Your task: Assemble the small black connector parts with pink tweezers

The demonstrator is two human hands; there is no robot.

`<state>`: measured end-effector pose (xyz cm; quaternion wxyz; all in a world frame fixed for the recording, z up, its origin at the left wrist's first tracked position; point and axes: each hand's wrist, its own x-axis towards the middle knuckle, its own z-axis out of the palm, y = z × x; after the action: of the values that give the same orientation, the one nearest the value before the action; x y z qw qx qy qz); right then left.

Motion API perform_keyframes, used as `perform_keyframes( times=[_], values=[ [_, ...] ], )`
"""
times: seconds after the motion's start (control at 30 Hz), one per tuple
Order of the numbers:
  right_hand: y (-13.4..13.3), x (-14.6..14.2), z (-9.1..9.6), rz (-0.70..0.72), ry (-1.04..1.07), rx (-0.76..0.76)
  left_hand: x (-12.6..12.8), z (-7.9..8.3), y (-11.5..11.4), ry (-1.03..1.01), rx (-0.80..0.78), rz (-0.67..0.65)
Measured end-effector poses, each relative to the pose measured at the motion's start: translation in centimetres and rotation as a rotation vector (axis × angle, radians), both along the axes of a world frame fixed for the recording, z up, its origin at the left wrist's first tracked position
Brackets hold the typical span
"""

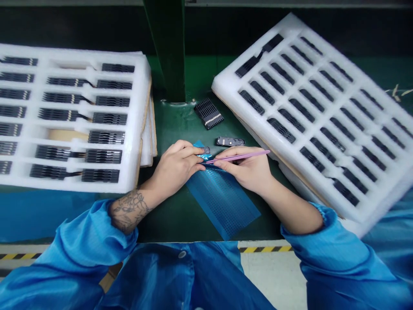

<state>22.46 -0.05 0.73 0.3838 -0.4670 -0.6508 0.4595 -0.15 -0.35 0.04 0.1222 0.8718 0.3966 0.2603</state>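
Observation:
My left hand is closed, pinching a small dark part at the top of a blue perforated sheet that lies on the green bench. My right hand grips pink tweezers whose tips point left and meet the small part. Both hands rest over the sheet's upper end. A second small dark part lies just beyond my right hand. A ribbed black component sits farther back near the green post.
A white foam tray with rows of black parts is stacked at the left. Another foam tray full of black parts lies tilted at the right. A green post stands at the back centre. Yellow-black floor tape runs below the bench edge.

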Motion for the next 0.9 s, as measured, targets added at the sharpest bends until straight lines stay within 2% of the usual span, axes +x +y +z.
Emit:
perform_keyframes(
  times=[0.3, 0.47, 0.6, 0.9],
  values=[
    [-0.1, -0.2, 0.2, -0.013, 0.004, 0.004, 0.0, -0.1, 0.0, -0.026, 0.03, -0.003],
    [0.1, -0.2, 0.3, -0.107, 0.082, -0.092, -0.1, -0.2, 0.0, -0.002, 0.017, -0.007],
    [0.7, 0.2, 0.4, -0.207, 0.147, -0.11, -0.4, 0.1, -0.3, 0.08, 0.039, -0.068],
    [0.7, 0.4, -0.4, -0.253, 0.027, -0.111, -0.4, 0.7, -0.9, 0.138, 0.062, -0.105]
  ],
)
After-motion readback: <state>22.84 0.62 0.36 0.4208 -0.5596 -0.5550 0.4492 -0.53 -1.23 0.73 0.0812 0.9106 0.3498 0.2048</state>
